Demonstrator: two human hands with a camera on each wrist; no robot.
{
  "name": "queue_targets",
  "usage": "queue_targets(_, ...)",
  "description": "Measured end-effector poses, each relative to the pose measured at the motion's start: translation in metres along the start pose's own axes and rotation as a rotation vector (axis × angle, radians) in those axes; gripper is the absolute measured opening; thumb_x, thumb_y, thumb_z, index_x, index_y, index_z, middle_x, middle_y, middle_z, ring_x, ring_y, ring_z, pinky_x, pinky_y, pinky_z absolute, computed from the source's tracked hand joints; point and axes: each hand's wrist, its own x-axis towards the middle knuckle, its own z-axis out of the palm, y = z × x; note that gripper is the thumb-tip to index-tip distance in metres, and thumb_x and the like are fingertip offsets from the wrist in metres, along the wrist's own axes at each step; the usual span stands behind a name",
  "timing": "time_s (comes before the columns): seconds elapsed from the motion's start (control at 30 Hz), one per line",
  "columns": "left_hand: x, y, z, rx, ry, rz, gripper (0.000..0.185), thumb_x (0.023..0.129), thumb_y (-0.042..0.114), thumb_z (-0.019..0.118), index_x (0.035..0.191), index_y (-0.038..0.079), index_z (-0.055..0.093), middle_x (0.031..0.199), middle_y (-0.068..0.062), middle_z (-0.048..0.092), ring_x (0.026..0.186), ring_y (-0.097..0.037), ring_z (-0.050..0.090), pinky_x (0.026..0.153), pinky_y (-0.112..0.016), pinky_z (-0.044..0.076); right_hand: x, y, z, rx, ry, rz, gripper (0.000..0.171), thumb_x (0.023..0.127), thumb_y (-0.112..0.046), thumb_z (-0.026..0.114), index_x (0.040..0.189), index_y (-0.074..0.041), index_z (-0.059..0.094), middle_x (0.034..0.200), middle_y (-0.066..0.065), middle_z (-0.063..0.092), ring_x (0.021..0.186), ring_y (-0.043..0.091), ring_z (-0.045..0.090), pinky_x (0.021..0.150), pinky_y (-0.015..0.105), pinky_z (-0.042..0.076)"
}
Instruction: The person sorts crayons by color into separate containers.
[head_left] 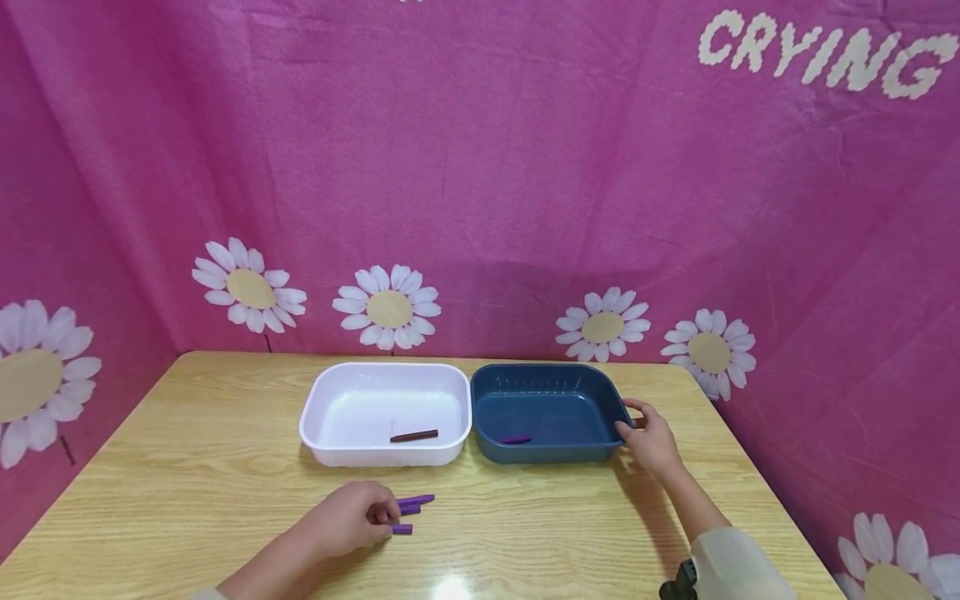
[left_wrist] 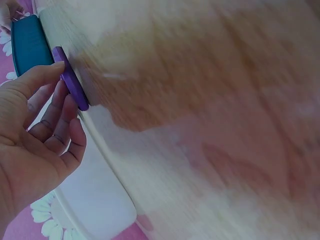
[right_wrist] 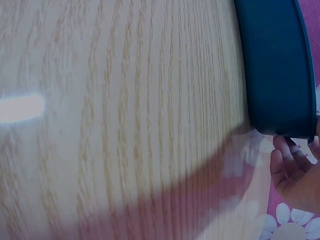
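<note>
My left hand (head_left: 388,515) lies on the wooden table (head_left: 187,467) near its front edge. Its thumb and fingertips pinch a purple crayon (left_wrist: 71,82) that lies on the table; in the head view a few purple crayons (head_left: 415,502) poke out beside the fingers. My right hand (head_left: 632,418) grips the right rim of the dark blue tub (head_left: 547,412), which holds one purple crayon (head_left: 516,439). The white tub (head_left: 384,412) stands against the blue one on its left and holds a brown crayon (head_left: 413,435). The right wrist view shows the blue tub (right_wrist: 275,65) with my fingers (right_wrist: 292,160) at its corner.
A pink cloth with white daisies (head_left: 388,307) hangs behind and to both sides of the table. The two tubs stand side by side at the table's far middle. The table's right edge (head_left: 757,492) runs close to my right forearm.
</note>
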Motion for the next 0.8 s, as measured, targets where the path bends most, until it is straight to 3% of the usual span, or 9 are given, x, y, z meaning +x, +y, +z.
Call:
queue_targets(0.4, -0.01, -0.009, -0.006, 0.107, -0.004, -0.029, 0.006, 0.072, 0.008, 0.073, 0.076, 0.011, 0.069, 0.07, 0.009, 0.056, 0.064, 0.001, 0.046, 0.06, -0.02, 0.042, 0.003, 0.001, 0.0, 0.018, -0.006, 0.0, 0.047, 0.089, -0.008, 0.056, 0.134, 0.0, 0.044, 0.101, 0.026, 0.058, 0.07, 0.013, 0.059, 0.057, 0.028, 0.052)
queue_targets(0.8, -0.009, -0.003, -0.014, 0.036, -0.014, -0.046, 0.005, 0.074, 0.008, 0.071, 0.079, 0.008, 0.069, 0.07, 0.007, 0.055, 0.064, 0.001, 0.045, 0.058, -0.019, 0.042, 0.001, 0.0, 0.0, -0.007, -0.008, 0.002, 0.047, 0.09, -0.008, 0.056, 0.134, 0.0, 0.043, 0.103, 0.027, 0.058, 0.073, 0.014, 0.059, 0.061, 0.027, 0.052)
